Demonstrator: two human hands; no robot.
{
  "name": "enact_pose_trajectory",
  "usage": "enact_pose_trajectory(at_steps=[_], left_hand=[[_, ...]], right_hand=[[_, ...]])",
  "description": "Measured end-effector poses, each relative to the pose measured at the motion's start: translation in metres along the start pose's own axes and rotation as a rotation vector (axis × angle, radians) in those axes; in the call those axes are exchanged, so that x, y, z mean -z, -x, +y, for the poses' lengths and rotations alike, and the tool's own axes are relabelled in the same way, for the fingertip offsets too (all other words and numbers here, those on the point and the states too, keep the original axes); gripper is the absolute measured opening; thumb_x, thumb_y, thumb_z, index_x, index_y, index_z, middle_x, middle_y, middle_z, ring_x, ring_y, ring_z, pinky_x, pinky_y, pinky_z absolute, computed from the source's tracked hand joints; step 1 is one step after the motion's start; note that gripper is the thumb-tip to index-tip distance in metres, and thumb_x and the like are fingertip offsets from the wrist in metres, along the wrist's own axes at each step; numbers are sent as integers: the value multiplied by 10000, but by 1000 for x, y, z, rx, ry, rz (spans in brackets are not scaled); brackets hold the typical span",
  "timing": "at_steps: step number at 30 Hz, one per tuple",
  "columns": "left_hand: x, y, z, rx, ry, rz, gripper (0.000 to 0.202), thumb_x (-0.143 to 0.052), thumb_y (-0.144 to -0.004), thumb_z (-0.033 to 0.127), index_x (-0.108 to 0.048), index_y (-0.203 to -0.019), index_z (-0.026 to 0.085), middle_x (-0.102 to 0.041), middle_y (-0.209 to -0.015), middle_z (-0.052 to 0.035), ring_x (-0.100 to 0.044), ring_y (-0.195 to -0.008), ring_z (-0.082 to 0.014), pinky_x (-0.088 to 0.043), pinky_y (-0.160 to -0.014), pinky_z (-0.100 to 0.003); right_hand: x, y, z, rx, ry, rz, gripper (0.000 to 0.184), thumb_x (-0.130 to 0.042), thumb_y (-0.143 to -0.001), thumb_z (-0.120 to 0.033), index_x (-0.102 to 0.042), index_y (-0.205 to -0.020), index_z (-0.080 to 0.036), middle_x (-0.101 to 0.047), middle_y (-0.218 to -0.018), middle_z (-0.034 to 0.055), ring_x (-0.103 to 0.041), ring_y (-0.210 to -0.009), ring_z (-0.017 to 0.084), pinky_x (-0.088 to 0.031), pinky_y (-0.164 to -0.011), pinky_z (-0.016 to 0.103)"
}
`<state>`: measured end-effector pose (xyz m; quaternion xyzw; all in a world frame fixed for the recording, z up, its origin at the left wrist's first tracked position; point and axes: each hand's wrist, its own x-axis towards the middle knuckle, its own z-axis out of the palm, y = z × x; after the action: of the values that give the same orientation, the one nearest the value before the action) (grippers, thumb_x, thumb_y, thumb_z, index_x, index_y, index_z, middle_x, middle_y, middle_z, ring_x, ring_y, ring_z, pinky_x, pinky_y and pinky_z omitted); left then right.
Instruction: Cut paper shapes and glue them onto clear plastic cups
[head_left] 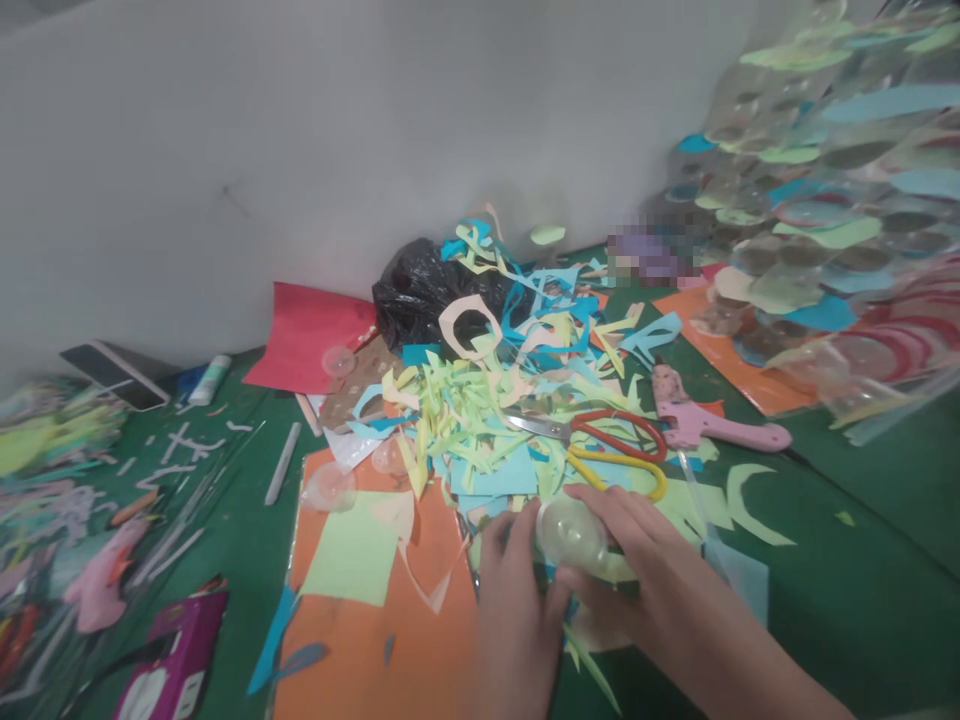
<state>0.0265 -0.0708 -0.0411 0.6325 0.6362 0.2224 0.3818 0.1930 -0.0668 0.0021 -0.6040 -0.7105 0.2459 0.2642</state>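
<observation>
A small round clear plastic cup (571,535), with pale green showing through it, is held between my two hands above the paper scraps. My left hand (517,570) has its fingers curled against the cup's left side. From the right, my right hand (634,560) wraps its fingers and thumb around the cup. Just beyond my hands lie scissors (619,450) with a red and a yellow handle, their blades resting on a heap of cut paper strips (480,420). To their right is a pink glue gun (712,420) with a dark cord.
Orange sheets (367,650) with a light green paper square (352,550) lie left of my hands. A black plastic bag (420,290) and a red sheet (315,340) stand by the wall. Joined clear cups (840,220) rise at right. A purple box (176,655) and another pink glue gun (112,580) are at left.
</observation>
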Motion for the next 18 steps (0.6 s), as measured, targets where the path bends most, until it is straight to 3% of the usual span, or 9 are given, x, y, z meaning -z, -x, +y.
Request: enact_pose_trajectory(at_steps=[6, 12, 16, 18], left_hand=[[-1, 2, -1, -6, -27, -4, 486, -529, -911, 266, -494, -1394, 242, -474, -1390, -139, -434, -1359, -282, -358, -1122, -494], [-6, 4, -5, -121, -62, 72, 481, -516, -907, 247, -500, -1387, 230, -531, -1381, -145, -484, -1329, -277, -412, -1090, -483], [-2, 10, -17, -308, -170, 187, 509, -568, -878, 283, -513, -1378, 202, -565, -1395, -151, -473, -1345, -310, -409, -1100, -530], [6, 15, -24, -340, -240, 261, 511, -600, -862, 334, -541, -1352, 200, -574, -1390, -158, -498, -1323, -335, -426, -1083, -550]], right_hand=[[-7, 1, 8, -21, 0, 0, 429, -621, -887, -320, -567, -1304, -236, -683, -1146, 103, -667, -1031, 269, -584, -814, 408], [-23, 5, 20, 171, 174, 185, 431, -542, -946, -438, -513, -1302, -196, -697, -1103, 115, -697, -953, 260, -587, -767, 386], [-20, 2, 16, 327, 326, 354, 483, -369, -1014, -504, -510, -1271, -119, -721, -977, 135, -718, -835, 249, -580, -662, 342], [-15, -1, 13, 402, 372, 405, 553, -342, -1013, -540, -520, -1251, -73, -725, -891, 133, -717, -747, 233, -569, -613, 316]])
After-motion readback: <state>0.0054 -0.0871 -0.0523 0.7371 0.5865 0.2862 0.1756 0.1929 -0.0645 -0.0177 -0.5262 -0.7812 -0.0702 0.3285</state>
